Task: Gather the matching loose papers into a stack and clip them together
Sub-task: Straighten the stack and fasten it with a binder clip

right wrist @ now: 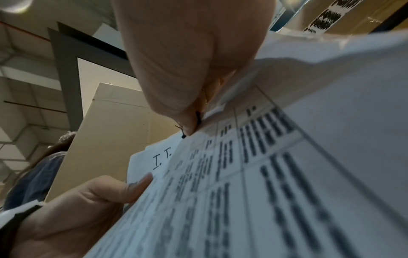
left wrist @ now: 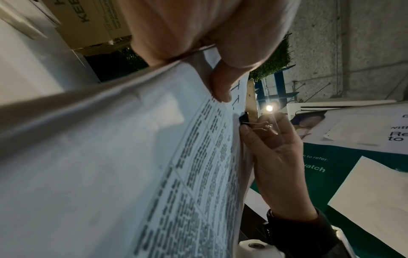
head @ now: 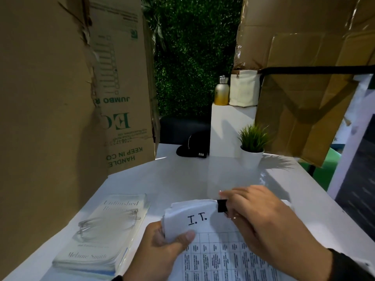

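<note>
Left hand (head: pixel 162 243) grips papers (head: pixel 213 252); right hand (head: pixel 263 224) pinches clip (head: pixel 221 205).

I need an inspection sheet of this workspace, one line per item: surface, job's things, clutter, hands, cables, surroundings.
Surface: white table, glossy.
Job's things: paper stack marked "I.T.", lifted; black binder clip at its top edge.
Clutter: book with glasses on it; potted plant; black cap; bottle; white pouch.
Hands: left hand grips the stack's left corner; right hand pinches the clip.
Cables: nothing seen.
Surroundings: cardboard panels on both sides; green hedge wall behind.
</note>
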`<state>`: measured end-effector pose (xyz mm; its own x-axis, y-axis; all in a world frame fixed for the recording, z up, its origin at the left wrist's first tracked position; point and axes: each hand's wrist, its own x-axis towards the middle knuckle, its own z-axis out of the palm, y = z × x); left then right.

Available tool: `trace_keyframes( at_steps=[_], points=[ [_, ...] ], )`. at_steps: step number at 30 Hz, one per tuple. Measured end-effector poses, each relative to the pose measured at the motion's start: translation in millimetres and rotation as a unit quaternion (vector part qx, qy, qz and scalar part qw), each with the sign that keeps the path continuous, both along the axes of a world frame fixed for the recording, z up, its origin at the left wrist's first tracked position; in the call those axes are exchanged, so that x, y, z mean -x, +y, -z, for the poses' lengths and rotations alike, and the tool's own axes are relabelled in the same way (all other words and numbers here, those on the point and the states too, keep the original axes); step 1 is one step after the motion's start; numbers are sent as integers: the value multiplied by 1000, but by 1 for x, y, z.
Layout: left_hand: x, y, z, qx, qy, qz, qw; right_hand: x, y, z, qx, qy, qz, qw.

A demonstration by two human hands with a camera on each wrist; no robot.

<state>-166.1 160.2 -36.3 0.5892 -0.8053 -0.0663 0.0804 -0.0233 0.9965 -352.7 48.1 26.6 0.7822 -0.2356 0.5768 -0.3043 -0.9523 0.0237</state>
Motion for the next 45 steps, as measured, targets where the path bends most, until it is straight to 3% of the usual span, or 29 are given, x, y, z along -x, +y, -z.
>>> trace_keyframes(
  at_steps=[4, 7, 12, 16, 18, 20, 22, 25, 27, 29, 33, 36, 38, 40, 42, 45],
  points=[
    [12, 6, -9, 8, -4, 16, 1000, 7, 0, -11, -116, 86, 43, 989],
    [20, 6, -15, 17, -8, 33, 999, 15, -2, -22, -262, 59, 21, 963],
    [25, 8, -23, 0, -41, 66, 997, 24, -13, -32, -394, 2, -20, 919],
    [30, 9, -27, -21, -75, 77, 994, 29, -19, -32, -463, 71, -34, 883],
    [29, 9, -25, -21, -91, 88, 992, 30, -12, -30, -465, 132, -12, 875],
    [27, 10, -23, -16, -103, 96, 990, 30, -6, -26, -411, 147, 22, 899],
    [26, 12, -21, -19, -99, 108, 989, 27, 0, -22, -355, 128, 56, 924],
    [21, 9, -20, -7, -82, 115, 990, 27, 4, -18, -344, 86, 75, 932],
    [16, 3, -17, -2, -33, 123, 992, 34, 2, -17, -321, 33, 136, 937],
    [9, -7, -11, 3, 17, 130, 991, 45, -7, -13, -326, -12, 201, 924],
    [-1, -39, 2, -58, 18, 151, 987, 50, -53, 17, -475, -69, 187, 857],
    [-3, -66, 4, -124, -45, 150, 980, 37, -87, 41, -460, -53, 198, 864],
    [-3, -79, 3, -160, -127, 146, 968, 32, -105, 50, -461, -37, 211, 861],
    [-1, -77, -4, -162, -265, 137, 941, 37, -112, 52, -444, -11, 232, 865],
    [5, -54, -18, -130, -400, 162, 893, 53, -100, 47, -392, 26, 236, 889],
    [16, -7, -27, -141, -510, 306, 791, 77, -46, 36, -340, 137, 187, 911]
  ],
)
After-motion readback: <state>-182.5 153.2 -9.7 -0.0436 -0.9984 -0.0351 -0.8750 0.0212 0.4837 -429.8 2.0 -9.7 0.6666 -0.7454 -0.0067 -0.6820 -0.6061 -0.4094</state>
